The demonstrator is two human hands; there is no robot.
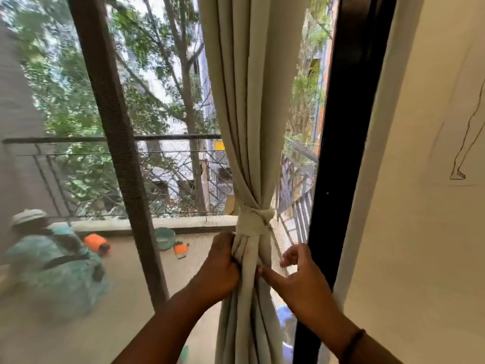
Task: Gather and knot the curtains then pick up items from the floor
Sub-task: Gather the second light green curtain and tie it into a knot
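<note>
Through the mesh screen we see a balcony with a dark metal railing (110,140) and leafy trees (147,61) beyond it, and a brown window post (115,143) runs down the left of the glass. On the balcony floor a crouching person in teal clothes (55,261) sits at the left, with an orange object (95,241), a green bucket (165,238) and an orange tool (181,249) lying near the low ledge. To the right we find a black frame (349,143) beside a cream wall (420,232) bearing a thin line drawing (464,153).

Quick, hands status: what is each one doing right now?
Left hand: grips the gathered curtain just below the knot.
Right hand: open, forefinger touching the curtain, holding nothing.
</note>
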